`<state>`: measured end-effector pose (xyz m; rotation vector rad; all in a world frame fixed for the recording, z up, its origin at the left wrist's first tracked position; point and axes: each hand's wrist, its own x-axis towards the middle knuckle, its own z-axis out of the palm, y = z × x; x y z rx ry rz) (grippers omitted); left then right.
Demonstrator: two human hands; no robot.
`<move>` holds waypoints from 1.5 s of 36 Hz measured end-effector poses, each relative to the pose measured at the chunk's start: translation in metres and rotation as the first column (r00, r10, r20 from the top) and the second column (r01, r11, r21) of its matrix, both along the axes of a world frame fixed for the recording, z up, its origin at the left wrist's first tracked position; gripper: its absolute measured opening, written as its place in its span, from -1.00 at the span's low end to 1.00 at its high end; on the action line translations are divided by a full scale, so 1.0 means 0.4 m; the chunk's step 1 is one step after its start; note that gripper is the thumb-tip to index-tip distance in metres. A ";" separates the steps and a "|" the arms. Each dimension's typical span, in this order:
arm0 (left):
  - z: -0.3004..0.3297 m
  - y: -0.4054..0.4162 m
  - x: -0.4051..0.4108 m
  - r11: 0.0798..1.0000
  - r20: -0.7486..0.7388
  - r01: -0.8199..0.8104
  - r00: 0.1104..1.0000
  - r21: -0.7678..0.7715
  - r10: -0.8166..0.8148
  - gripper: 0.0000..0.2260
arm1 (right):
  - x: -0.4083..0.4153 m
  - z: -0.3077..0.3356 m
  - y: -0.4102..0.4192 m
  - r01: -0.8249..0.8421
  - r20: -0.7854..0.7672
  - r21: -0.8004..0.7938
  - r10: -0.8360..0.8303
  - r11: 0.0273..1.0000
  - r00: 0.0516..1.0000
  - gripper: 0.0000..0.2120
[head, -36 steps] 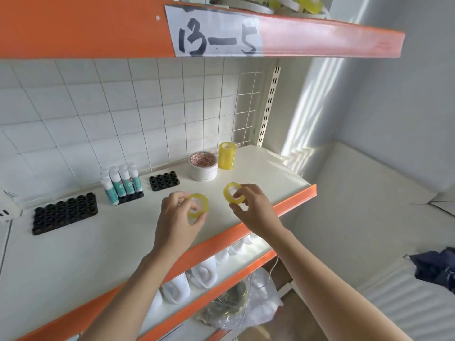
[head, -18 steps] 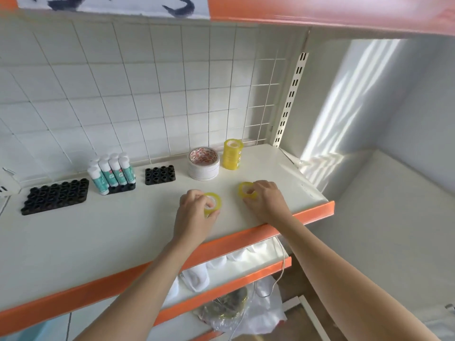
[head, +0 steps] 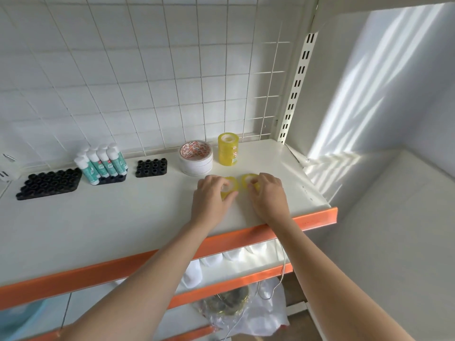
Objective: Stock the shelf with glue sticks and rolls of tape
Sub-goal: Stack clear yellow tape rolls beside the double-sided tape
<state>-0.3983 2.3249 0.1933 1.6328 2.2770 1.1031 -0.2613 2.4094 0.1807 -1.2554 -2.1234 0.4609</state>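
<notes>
Two small yellow tape rolls lie side by side on the white shelf [head: 98, 222]. My left hand [head: 211, 200] pinches the left roll [head: 231, 184] between thumb and fingers. My right hand [head: 268, 195] holds the right roll [head: 247, 179] the same way. Behind them stands a tall stack of yellow tape rolls [head: 228, 152] and a wide white tape roll [head: 196, 157] with red print. Several glue sticks [head: 102, 163] with teal labels stand in a black holder at the back left.
Two more black holders, a large one [head: 49, 184] and a small one [head: 151, 167], sit empty along the back. A wire grid [head: 172, 70] backs the shelf. Its front has an orange lip [head: 312, 217]. White jugs [head: 194, 274] stand on the lower shelf.
Both hands have moved forward and down, bringing the two small yellow rolls from the air onto the shelf, close in front of the tape stacks. My head has tilted down.
</notes>
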 end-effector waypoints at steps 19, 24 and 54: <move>-0.043 -0.072 -0.095 0.993 -0.205 -0.072 0.977 -0.094 0.052 -0.85 | -0.001 0.012 -0.009 0.062 0.085 -0.015 -0.060 0.998 0.995 -0.79; -0.039 -0.073 -0.088 0.991 -0.228 -0.087 0.972 -0.097 0.063 -0.74 | 0.001 0.016 -0.011 0.048 0.056 -0.019 -0.047 0.999 0.997 -0.81; -0.056 -0.066 -0.096 0.993 -0.194 -0.109 0.976 -0.051 0.097 -0.88 | -0.200 0.170 0.183 -0.159 0.057 0.117 0.153 0.980 0.987 -0.78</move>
